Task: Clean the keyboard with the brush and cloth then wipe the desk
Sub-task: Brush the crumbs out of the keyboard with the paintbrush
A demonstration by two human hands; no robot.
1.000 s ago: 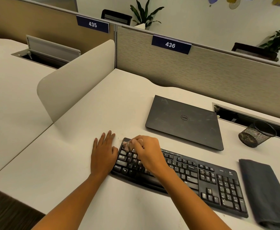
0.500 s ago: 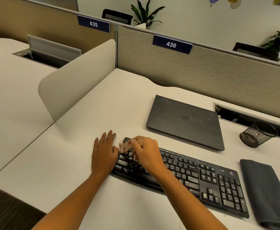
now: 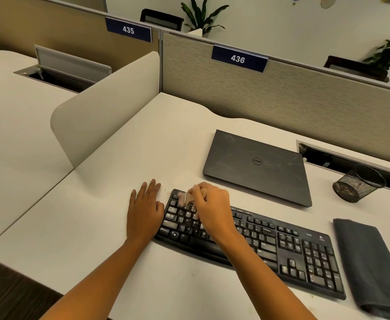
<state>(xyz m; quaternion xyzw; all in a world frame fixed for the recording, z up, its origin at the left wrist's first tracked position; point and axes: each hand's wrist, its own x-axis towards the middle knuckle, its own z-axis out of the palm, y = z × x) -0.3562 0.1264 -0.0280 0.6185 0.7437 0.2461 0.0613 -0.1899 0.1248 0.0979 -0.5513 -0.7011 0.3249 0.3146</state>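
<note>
Fingers (image 3: 201, 191) of the right hand (image 3: 212, 211) were curled and pinched round a small pale brush (image 3: 185, 197). The brush was held out past the fingertips, over the far left corner of the keyboard (image 3: 293, 250). Whether it touched the keys could not be told. It was blurred, so bristles and handle could not be told apart, and part of it was hidden by the knuckles.

The left hand (image 3: 144, 213) was laid flat on the desk (image 3: 143, 146), fingers straight and close together, thumb set against the keyboard's left end.

The black keyboard was placed slantwise along the desk's near edge. Its middle-left keys were covered by the right hand and forearm.

A folded grey cloth (image 3: 369, 262) was laid just beside the keyboard's right end, at the desk's near right corner, its lower end cut off by the frame.

A closed dark laptop (image 3: 258, 167), scuffed on the lid, was noted behind the keyboard, toward the far edge. A black mesh cup (image 3: 358, 187) was seen tipped on its side near the far right edge, against a cable slot. A pale side divider (image 3: 106, 107) was stood along the desk's left edge.
</note>
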